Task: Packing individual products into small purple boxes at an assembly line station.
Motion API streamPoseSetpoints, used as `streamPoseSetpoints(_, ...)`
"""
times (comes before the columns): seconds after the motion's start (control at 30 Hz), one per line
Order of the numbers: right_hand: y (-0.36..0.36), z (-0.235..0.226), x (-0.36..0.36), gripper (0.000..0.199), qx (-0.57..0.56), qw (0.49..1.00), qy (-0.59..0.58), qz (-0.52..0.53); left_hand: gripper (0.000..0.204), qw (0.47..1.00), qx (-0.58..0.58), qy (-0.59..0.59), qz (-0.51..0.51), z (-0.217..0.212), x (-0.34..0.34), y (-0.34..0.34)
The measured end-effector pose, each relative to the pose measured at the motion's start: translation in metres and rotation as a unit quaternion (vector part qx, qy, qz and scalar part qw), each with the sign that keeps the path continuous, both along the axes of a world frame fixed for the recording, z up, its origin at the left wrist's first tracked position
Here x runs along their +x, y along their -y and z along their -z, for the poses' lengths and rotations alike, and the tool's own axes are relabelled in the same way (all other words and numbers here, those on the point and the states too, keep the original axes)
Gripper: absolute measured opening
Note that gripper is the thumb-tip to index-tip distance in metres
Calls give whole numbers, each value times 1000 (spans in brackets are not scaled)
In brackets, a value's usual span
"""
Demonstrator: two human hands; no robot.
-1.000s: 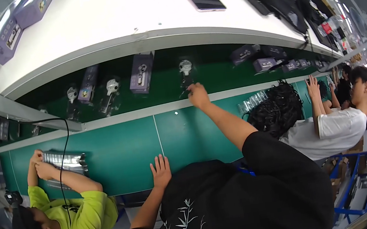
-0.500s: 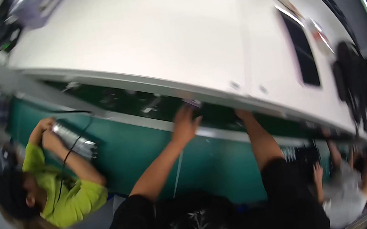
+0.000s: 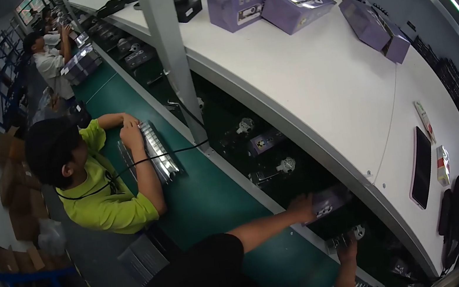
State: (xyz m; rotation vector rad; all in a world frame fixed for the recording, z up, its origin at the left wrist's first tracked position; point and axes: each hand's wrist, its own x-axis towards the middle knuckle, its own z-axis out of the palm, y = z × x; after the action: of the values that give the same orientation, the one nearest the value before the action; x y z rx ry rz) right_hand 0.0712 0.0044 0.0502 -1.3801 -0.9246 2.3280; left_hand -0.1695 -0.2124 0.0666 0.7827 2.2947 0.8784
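My left hand (image 3: 300,210) reaches in under the white upper shelf (image 3: 319,106) and grips the near end of a purple printed box (image 3: 331,202). Close by on the right, my right hand (image 3: 347,249) is closed on a clear plastic blister tray (image 3: 338,242); a pale rounded part (image 3: 359,232) shows at its far end. Both hands are over the dark green recessed strip below the shelf. Farther left along this strip lie another purple box (image 3: 266,141) and a clear tray with a round white device (image 3: 286,165). My fingertips are partly hidden.
A green bench top (image 3: 212,187) runs along the strip. To the left, a co-worker in a yellow-green shirt (image 3: 100,189) handles a stack of shiny trays (image 3: 159,154). A metal post (image 3: 169,51) and black cable (image 3: 177,150) stand between. Purple boxes (image 3: 247,1) and a phone (image 3: 421,168) lie on the shelf.
The view has swung left, bringing more of the line and the shelf boxes into sight. My left hand now grips the purple box, and my right hand shows with a clear tray.
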Motion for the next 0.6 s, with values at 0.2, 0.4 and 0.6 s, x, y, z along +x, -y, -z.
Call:
streamPoseSetpoints(0.2,83,-84,-15,29,14,990,-142,9,68,985,24,93,144,-16,72,135)
streamPoseSetpoints(0.4,102,-34,-20,26,39,997,-66,27,71,989,-16,83,124,-22,95,197)
streamPoseSetpoints(0.6,191,-77,-72,33,174,984,-26,-26,66,992,-15,-44,116,-48,91,241)
